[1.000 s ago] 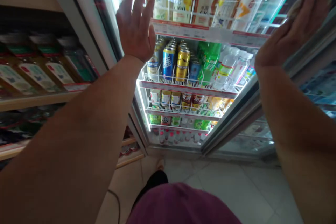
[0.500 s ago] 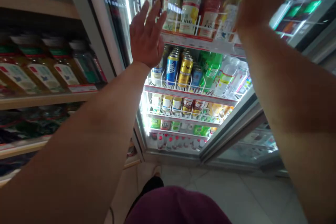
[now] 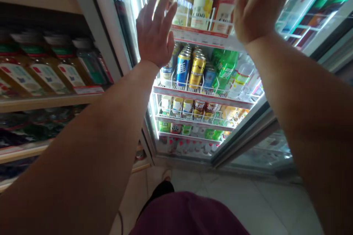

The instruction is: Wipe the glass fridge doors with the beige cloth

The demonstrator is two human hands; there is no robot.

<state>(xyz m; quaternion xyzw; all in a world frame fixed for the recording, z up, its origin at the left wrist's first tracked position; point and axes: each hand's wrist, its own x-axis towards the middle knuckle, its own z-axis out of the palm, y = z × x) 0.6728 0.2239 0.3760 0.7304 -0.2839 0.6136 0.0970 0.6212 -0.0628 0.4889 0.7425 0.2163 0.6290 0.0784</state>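
My left hand (image 3: 156, 31) is raised with the fingers spread, flat-looking before the glass door of a lit drinks fridge (image 3: 193, 117) and holding nothing. My right hand (image 3: 260, 5) is up near the top of the view, its fingertips cut off by the picture's edge, close to a white-capped juice bottle (image 3: 203, 2) behind the glass. Whether it holds anything is hidden. Below the hands, on a wire shelf, stand a blue beer can (image 3: 183, 69), a gold beer can (image 3: 197, 70) and a green soda bottle (image 3: 224, 67).
To the left, a wooden shelf (image 3: 46, 102) carries labelled bottles of amber liquid (image 3: 46, 77). A pale tiled floor (image 3: 248, 202) lies below the fridge. My maroon shirt (image 3: 187, 216) fills the bottom middle, and a dark trouser leg and shoe show past it.
My right hand has moved from the far right toward the middle and upward. My left hand has shifted slightly right. The view has tilted a little.
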